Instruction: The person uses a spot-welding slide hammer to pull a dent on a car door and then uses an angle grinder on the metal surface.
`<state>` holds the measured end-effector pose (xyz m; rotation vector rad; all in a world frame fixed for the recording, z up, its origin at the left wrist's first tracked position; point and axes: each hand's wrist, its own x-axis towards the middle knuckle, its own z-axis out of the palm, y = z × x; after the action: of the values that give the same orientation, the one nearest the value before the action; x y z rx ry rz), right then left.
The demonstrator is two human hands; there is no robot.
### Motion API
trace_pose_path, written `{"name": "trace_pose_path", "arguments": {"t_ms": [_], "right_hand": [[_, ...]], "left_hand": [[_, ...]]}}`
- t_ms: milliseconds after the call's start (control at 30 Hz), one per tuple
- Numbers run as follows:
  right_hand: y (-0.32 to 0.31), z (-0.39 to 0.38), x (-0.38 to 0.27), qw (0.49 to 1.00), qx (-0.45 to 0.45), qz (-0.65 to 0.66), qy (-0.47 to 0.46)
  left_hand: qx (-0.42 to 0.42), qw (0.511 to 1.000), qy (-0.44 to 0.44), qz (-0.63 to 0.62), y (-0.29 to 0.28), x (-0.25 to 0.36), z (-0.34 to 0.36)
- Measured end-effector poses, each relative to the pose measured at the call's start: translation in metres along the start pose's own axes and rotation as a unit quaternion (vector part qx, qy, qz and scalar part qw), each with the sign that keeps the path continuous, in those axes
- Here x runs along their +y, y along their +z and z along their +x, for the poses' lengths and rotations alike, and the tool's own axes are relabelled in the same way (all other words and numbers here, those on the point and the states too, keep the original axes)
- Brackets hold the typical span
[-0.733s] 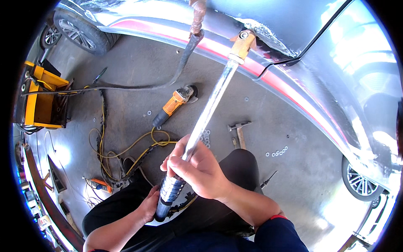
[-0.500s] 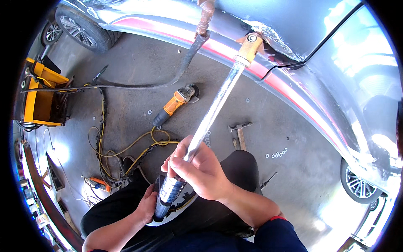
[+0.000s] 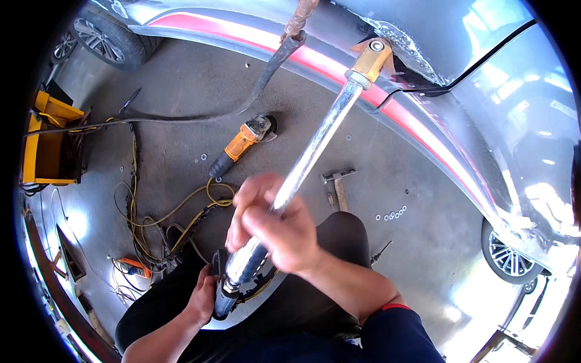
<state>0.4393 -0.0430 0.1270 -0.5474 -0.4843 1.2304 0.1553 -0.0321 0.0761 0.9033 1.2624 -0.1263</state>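
A slide hammer runs slantwise up to the car, its bright steel rod [image 3: 318, 142] ending in a worn yellow clamp head [image 3: 370, 63]. That head sits against the damaged, bare-metal edge of the grey car panel [image 3: 411, 51]. My right hand [image 3: 275, 224], blurred by motion, is wrapped round the hammer near the upper end of its shiny sliding weight [image 3: 244, 265]. Lower down, my left hand [image 3: 204, 297] grips the dark handle [image 3: 224, 296] at the near end. The palm side of both hands is hidden.
An orange angle grinder [image 3: 243, 144] lies on the floor beside looped yellow cable [image 3: 175, 212]. A hammer [image 3: 340, 189] and several washers [image 3: 392, 214] lie right of it. A thick black cable with a brown-wrapped end [image 3: 296, 24] hangs before the car. A yellow machine [image 3: 51, 139] stands left.
My right hand has shifted slightly up the rod toward the car and is now blurred. My left hand stays on the handle. The whole view has shifted a little.
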Motion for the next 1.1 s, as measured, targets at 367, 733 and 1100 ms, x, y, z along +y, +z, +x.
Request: {"name": "trace_pose_path", "arguments": {"t_ms": [367, 733, 1100], "right_hand": [[0.007, -0.013, 0.01, 0.984, 0.029, -0.176, -0.028], [0.019, -0.031, -0.006, 0.996, 0.014, -0.086, 0.033], [0.016, -0.019, -0.002, 0.997, 0.005, -0.065, 0.029]], "left_hand": [[0.195, 0.97, 0.091, -0.113, -0.006, -0.004, 0.007], [-0.11, 0.977, -0.174, -0.051, 0.007, 0.022, -0.002], [0.015, 0.992, -0.071, -0.102, 0.013, 0.016, 0.003]]}}
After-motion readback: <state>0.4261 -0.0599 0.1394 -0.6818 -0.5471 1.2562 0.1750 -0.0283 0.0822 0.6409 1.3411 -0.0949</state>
